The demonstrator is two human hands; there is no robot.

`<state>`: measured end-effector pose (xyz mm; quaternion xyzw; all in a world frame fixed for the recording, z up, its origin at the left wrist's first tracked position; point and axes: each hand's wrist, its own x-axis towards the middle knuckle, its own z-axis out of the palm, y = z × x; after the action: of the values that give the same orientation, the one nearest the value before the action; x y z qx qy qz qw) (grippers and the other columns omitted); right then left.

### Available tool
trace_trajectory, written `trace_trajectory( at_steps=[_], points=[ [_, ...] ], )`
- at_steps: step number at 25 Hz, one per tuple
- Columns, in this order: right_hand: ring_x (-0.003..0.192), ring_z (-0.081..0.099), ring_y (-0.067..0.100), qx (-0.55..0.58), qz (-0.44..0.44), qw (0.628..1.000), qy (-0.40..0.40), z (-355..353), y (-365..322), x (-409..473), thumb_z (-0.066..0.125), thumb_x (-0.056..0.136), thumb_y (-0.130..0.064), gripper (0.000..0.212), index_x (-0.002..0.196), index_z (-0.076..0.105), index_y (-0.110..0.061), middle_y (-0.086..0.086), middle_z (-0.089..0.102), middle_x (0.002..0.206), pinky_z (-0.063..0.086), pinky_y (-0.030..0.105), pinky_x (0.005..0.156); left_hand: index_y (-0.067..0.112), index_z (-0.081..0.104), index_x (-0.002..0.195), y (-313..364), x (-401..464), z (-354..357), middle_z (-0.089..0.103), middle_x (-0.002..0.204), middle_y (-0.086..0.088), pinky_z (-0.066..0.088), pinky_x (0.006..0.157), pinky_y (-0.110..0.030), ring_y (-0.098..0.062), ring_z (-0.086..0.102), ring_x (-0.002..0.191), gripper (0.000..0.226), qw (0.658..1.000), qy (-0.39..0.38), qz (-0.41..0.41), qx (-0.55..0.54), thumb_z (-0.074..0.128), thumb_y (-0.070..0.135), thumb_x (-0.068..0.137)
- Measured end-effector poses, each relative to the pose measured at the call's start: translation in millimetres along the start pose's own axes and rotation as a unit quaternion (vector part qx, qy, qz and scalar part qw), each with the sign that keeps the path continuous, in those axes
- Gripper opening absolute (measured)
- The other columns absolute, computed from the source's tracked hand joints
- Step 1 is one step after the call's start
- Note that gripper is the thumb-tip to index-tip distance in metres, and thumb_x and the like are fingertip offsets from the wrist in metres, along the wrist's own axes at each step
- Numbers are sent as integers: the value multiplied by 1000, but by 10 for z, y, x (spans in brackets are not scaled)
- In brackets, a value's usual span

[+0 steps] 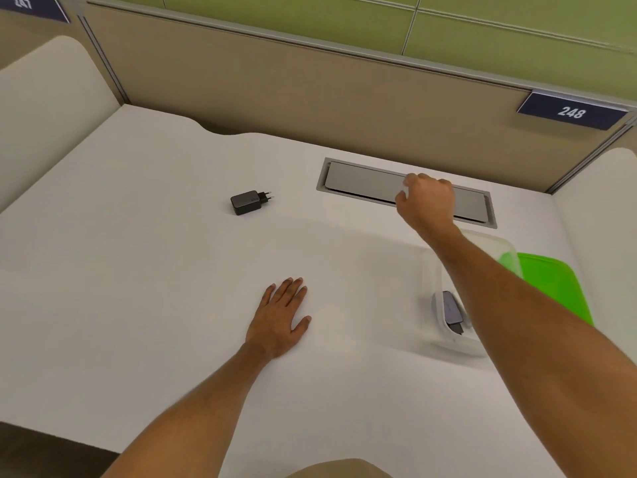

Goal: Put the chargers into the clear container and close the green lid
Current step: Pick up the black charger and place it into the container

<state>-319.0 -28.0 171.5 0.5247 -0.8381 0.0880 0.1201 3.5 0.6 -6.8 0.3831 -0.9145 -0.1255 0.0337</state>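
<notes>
A black charger (247,202) with two plug pins lies on the white desk, left of centre and far from both hands. The clear container (435,270) stands at the right, partly hidden under my right forearm, with a grey charger (451,308) inside it. The green lid (551,288) lies flat just right of the container. My right hand (427,201) hovers above the desk over the grey cable hatch, fingers loosely curled with nothing in them. My left hand (281,317) rests flat on the desk, palm down, fingers spread.
A grey cable hatch (365,182) is set into the desk at the back. A beige partition (275,84) runs behind the desk with a sign reading 248 (570,112). Padded side panels stand at left (41,108) and right.
</notes>
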Motion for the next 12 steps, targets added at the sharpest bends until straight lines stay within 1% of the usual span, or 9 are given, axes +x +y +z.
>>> trace_trajectory(
  at_steps=[3,6,7,10,12],
  points=[
    [75,62,36,-4,-66,997,-29,132,-450,115,50,83,-16,25,100,66,-5,12,70,89,42,36,82,20,20,151,7,4,-17,14,161,3,4,122,-39,-12,5,148,65,1000,-2,0,-7,24,53,94],
    [64,53,30,-21,-132,989,-55,283,-864,154,50,82,-12,20,94,64,-5,10,65,81,40,35,80,20,19,151,6,4,-21,12,161,4,3,122,-39,-12,4,148,66,1000,-7,-1,-7,23,53,94],
    [63,52,30,-23,-149,987,-60,333,-990,161,51,81,-11,18,92,64,-5,10,65,80,39,36,81,20,19,151,4,6,-20,12,162,4,3,122,-39,-12,3,148,66,1000,-8,-1,-7,23,53,94],
    [67,58,30,-24,-194,978,-77,463,-1347,186,52,80,-9,17,92,64,-6,9,65,81,39,37,84,21,17,151,-7,11,-12,9,162,4,1,122,-38,-12,1,149,66,1000,-15,-4,-5,23,52,94],
    [75,61,31,-13,-222,971,-92,549,-1569,203,52,82,-11,21,98,64,-7,9,65,87,39,38,88,21,15,152,-11,15,-3,8,162,4,1,122,-39,-12,-1,148,66,1000,-20,-5,-5,22,53,94]
  ],
)
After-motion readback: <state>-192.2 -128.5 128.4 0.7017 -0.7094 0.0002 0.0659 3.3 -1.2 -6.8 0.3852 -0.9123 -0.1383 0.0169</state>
